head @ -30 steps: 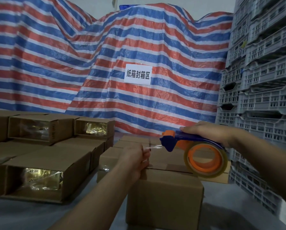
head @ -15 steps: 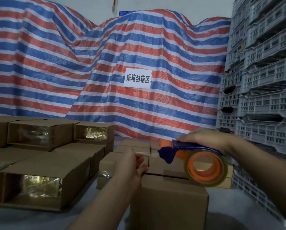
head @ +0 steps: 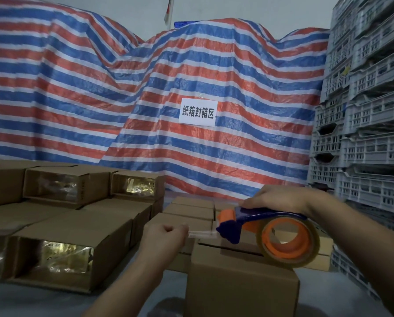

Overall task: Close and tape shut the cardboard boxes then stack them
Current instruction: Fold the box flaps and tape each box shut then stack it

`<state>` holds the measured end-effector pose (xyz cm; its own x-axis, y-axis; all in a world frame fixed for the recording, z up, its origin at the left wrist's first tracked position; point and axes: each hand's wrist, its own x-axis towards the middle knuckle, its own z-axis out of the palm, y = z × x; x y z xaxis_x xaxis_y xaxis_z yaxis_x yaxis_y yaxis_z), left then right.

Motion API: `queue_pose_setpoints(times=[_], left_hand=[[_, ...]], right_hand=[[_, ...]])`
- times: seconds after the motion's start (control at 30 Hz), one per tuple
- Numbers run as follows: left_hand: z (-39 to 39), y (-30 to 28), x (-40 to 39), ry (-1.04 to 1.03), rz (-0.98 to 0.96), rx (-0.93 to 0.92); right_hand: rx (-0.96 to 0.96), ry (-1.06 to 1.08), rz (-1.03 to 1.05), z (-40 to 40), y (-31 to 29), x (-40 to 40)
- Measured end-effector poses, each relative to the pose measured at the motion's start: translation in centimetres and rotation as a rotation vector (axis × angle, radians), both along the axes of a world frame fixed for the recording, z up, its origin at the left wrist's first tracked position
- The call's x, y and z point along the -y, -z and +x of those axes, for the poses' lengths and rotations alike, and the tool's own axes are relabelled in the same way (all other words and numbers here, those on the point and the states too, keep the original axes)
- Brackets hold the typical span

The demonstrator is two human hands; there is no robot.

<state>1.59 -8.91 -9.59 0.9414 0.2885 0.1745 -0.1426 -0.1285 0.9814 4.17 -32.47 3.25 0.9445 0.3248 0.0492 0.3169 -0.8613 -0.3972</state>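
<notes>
Head-camera view: a person's right hand (head: pixel 280 199) grips the blue handle of a tape dispenser (head: pixel 263 227), its fingers curled over the top, holding the orange roll just above the closed top of a cardboard box (head: pixel 241 284) that stands at the near edge of a grey bench (head: pixel 31 303). Left of the dispenser's nose, the left hand (head: pixel 165 236) pinches the free end of a clear tape strip (head: pixel 202 234) between curled fingers, the strip stretched flat between hand and dispenser. Behind this box lie more closed boxes (head: pixel 189 210), low and close together. Along the bench's left side, several open-ended boxes (head: pixel 70 248) lie on their sides, shiny gold-wrapped contents showing. A red, white and blue striped tarpaulin (head: pixel 145 92) with a white paper sign (head: pixel 197 112) hangs behind, and stacked grey plastic crates (head: pixel 369 115) rise at right.
</notes>
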Motion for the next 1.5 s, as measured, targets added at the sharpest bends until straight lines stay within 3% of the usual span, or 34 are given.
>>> queue_pose_setpoints(times=[0.43,0.6,0.77,0.87,1.13,1.33,1.5], left_hand=[[1.5,2.3,-0.6,0.027,0.053,-0.010],[2.1,2.6,-0.5,0.031,0.028,-0.027],[2.0,2.4,-0.6,0.083,-0.038,-0.062],[1.8,2.5,-0.7,0.124,-0.078,-0.095],[1.4,2.4,-0.8,0.169,-0.132,-0.132],[1.5,4.4,0.6,0.268,-0.163,-0.288],[1.5,4.3,0.9,0.245,-0.122,-0.308]], right_hand=[[0.005,0.052,-0.099,0.5,0.3,-1.1],[0.031,-0.004,-0.225,0.8,0.1,-0.9],[-0.065,-0.010,-0.096,1.3,0.5,-1.0],[-0.021,-0.040,-0.255,0.9,0.0,-1.3],[0.056,-0.095,-0.271,1.6,0.2,-0.6],[0.114,-0.117,-0.528,1.3,0.0,-1.2],[0.004,-0.106,-0.278,1.9,0.3,-1.0]])
